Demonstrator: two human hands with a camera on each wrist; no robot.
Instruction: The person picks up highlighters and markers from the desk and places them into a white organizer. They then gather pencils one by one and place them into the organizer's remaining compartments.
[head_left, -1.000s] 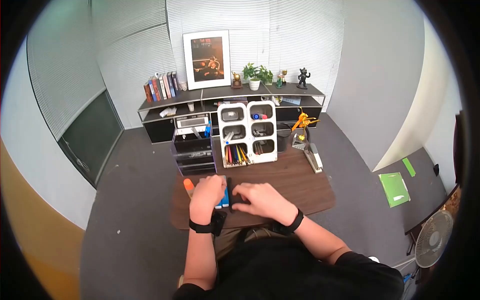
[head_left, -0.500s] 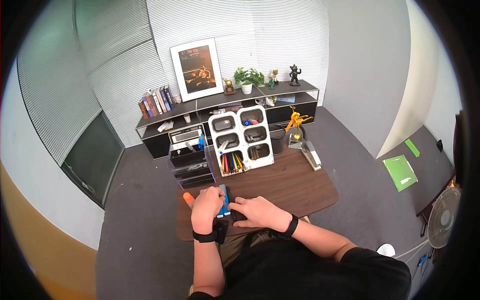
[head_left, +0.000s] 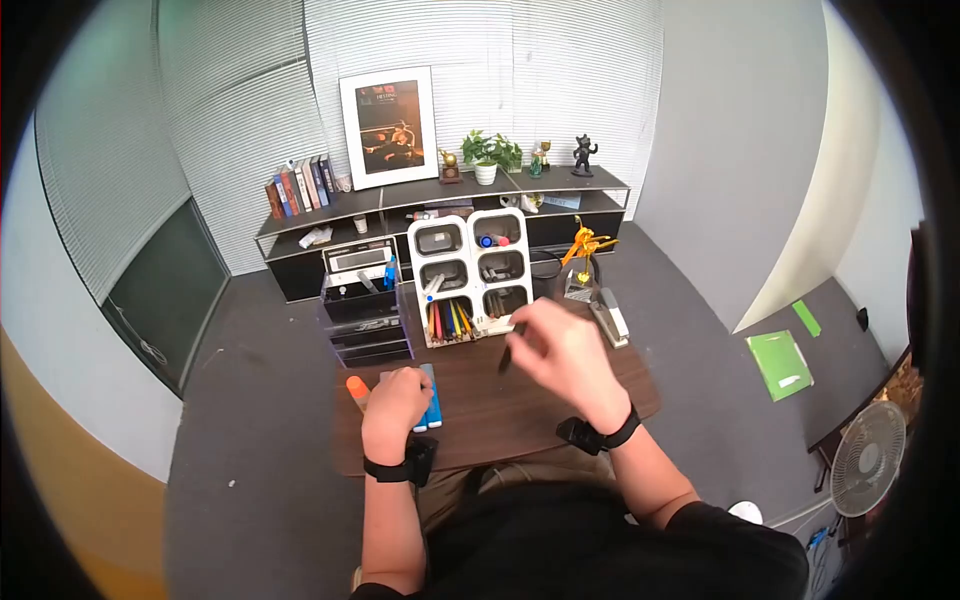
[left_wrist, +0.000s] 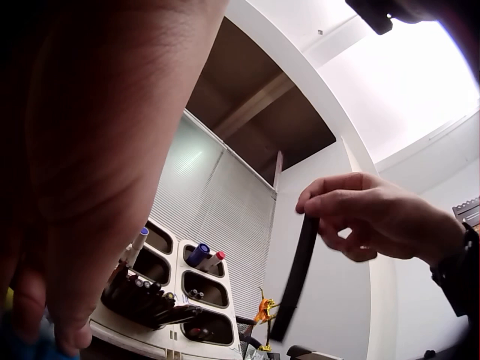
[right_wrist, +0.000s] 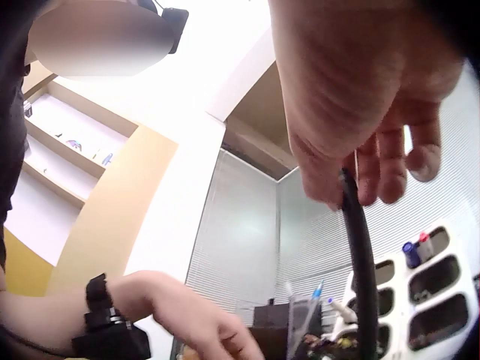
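Observation:
My right hand (head_left: pixel 572 365) is raised above the right part of the table and pinches one end of a slim black bar (left_wrist: pixel 296 281), which hangs downward and looks slightly bowed in the right wrist view. My left hand (head_left: pixel 396 403) stays low at the table's left side, fingers bent down over blue-bodied markers (head_left: pixel 433 405) with white ends. Its palm covers part of them, and I cannot tell whether it grips one. Left of that hand lies an orange-capped marker (head_left: pixel 356 386).
A white six-pocket organizer (head_left: pixel 472 285) with pencils and markers stands at the table's back. Beside it on the left is a clear drawer box (head_left: pixel 365 325). A stapler (head_left: pixel 610 318) and a golden figurine trophy (head_left: pixel 583 255) stand at the right. A low shelf (head_left: pixel 410 200) runs behind.
My right hand came down to the black bar beside the blue markers, took hold of it, and lifted it up and to the right. The left hand has stayed over the markers.

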